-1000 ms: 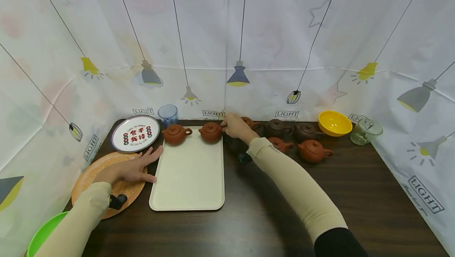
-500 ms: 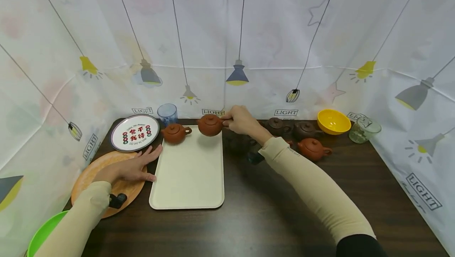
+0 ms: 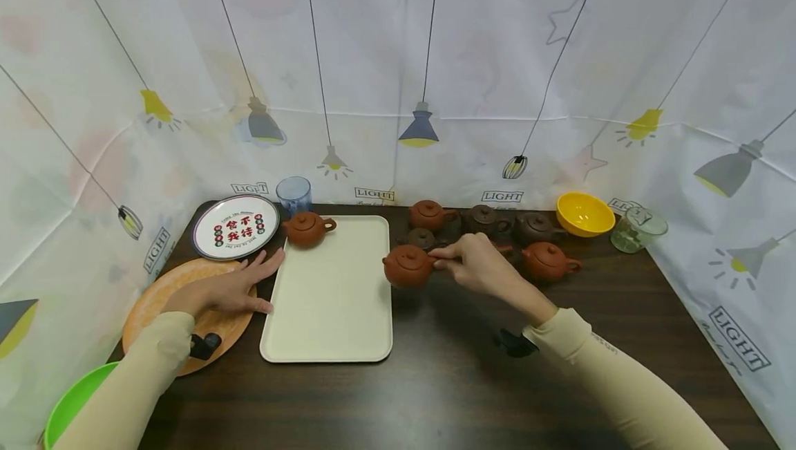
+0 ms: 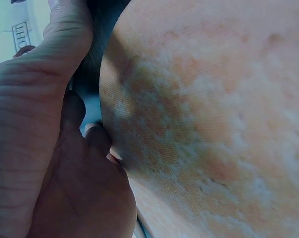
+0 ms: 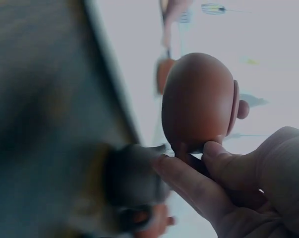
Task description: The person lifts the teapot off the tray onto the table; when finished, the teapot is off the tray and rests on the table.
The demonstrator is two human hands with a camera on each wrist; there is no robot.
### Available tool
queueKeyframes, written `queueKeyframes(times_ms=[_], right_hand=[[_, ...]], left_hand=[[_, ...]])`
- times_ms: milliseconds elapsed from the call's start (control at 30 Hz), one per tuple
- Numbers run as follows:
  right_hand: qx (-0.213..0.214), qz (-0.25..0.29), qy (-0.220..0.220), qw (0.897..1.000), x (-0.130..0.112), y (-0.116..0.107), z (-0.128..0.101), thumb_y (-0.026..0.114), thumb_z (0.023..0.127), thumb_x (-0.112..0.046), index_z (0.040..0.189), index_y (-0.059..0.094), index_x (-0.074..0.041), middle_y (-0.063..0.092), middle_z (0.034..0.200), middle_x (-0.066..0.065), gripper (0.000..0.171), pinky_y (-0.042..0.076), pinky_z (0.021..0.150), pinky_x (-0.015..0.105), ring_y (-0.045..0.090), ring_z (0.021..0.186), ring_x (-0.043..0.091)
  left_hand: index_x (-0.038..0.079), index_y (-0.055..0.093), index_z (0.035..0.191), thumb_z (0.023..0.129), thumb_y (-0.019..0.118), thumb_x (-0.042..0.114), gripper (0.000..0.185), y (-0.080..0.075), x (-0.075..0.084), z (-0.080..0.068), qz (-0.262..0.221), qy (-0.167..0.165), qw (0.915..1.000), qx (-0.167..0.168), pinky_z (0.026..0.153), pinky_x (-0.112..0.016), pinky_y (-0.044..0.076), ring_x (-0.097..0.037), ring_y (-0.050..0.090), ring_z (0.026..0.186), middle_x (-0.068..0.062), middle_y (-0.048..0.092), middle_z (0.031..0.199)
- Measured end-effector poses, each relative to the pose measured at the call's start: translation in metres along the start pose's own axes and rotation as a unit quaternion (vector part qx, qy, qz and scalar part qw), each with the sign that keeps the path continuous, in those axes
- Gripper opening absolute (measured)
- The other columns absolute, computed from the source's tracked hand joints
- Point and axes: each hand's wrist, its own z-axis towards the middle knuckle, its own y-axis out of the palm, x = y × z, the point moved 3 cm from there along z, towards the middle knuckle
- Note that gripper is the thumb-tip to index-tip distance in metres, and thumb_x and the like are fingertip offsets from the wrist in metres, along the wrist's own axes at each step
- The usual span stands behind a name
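Observation:
My right hand [image 3: 481, 263] pinches the handle of a reddish-brown clay teapot [image 3: 407, 267] between thumb and fingers. In the head view this teapot overlaps the right edge of the cream tray [image 3: 329, 298]; the right wrist view shows its round body [image 5: 199, 101] held up off the table. Another reddish teapot [image 3: 306, 229] stands on the tray's far left corner. My left hand [image 3: 226, 291] lies with fingers spread, its fingertips and thumb at the tray's left edge, over an orange round board [image 3: 146, 312].
Several reddish and dark brown teapots [image 3: 547, 261] stand right of the tray. Behind them are a yellow bowl [image 3: 584, 213] and a green glass [image 3: 637, 230]. A white plate with lettering [image 3: 236, 227] and a blue glass [image 3: 294, 194] stand back left, a green bowl [image 3: 77, 401] front left.
My right hand has lifted the teapot from the tray's far right corner by its handle and carried it right and toward me. The left hand stays at the tray's edge.

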Motion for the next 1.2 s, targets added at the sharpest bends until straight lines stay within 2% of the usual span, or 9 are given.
queueKeyframes(times_ms=[200,300,433,600,833,933,1200], right_hand=[[0.011,0.014,0.043,0.999,0.027,0.018,-0.026,0.072,0.101,-0.004,0.127,0.078,-0.001,0.084,0.095,0.016,0.027,0.026,0.045,0.017,0.029,0.041,0.004],[0.018,0.011,0.055,0.998,0.037,0.026,-0.031,0.072,0.101,-0.005,0.126,0.079,-0.001,0.083,0.11,0.017,0.026,0.027,0.044,0.017,0.03,0.041,0.005],[0.023,0.007,0.064,0.998,0.046,0.034,-0.035,0.073,0.1,-0.004,0.125,0.079,-0.001,0.081,0.116,0.02,0.025,0.028,0.045,0.017,0.033,0.044,0.005],[0.034,-0.003,0.043,0.999,0.046,0.037,-0.036,0.072,0.099,0.0,0.122,0.08,0.002,0.081,0.116,0.021,0.024,0.033,0.046,0.017,0.047,0.05,0.003],[0.033,-0.002,0.039,0.999,0.046,0.036,-0.037,0.073,0.099,0.0,0.123,0.08,0.002,0.081,0.115,0.022,0.025,0.034,0.045,0.016,0.046,0.048,0.003],[0.033,0.0,0.037,0.999,0.046,0.036,-0.038,0.072,0.099,0.001,0.123,0.079,0.003,0.081,0.116,0.022,0.025,0.035,0.046,0.017,0.055,0.053,0.005],[0.028,0.0,0.028,0.999,0.046,0.035,-0.037,0.073,0.099,0.0,0.122,0.079,0.004,0.08,0.117,0.022,0.024,0.041,0.048,0.018,0.07,0.066,0.009]], left_hand=[[0.0,0.002,0.171,0.098,0.076,0.043,0.113,-0.004,0.002,0.0,0.004,0.0,1.0,0.004,0.126,-0.077,-0.012,-0.057,-0.016,0.162,-0.025,-0.007,0.18],[0.0,0.002,0.171,0.098,0.076,0.043,0.113,-0.004,0.001,-0.001,0.003,-0.003,1.0,0.002,0.125,-0.078,-0.012,-0.057,-0.016,0.162,-0.025,-0.007,0.18],[0.001,0.0,0.172,0.099,0.076,0.043,0.113,-0.003,0.0,-0.001,0.003,-0.007,1.0,-0.004,0.125,-0.078,-0.012,-0.056,-0.017,0.162,-0.024,-0.009,0.18],[0.002,-0.001,0.172,0.098,0.076,0.043,0.114,-0.001,0.0,-0.001,-0.001,-0.008,1.0,-0.005,0.125,-0.078,-0.012,-0.056,-0.017,0.162,-0.024,-0.01,0.18],[0.004,-0.001,0.172,0.099,0.075,0.043,0.113,-0.001,0.002,0.0,0.003,-0.013,0.9999,-0.005,0.124,-0.079,-0.012,-0.056,-0.017,0.162,-0.023,-0.01,0.18],[0.004,-0.001,0.172,0.099,0.075,0.043,0.113,-0.001,0.001,0.001,0.004,-0.017,0.9998,-0.005,0.125,-0.078,-0.012,-0.055,-0.017,0.163,-0.022,-0.01,0.18],[0.004,-0.001,0.172,0.099,0.076,0.042,0.113,-0.001,0.005,-0.001,-0.005,-0.018,0.9998,-0.003,0.123,-0.08,-0.013,-0.056,-0.018,0.162,-0.023,-0.01,0.18]])
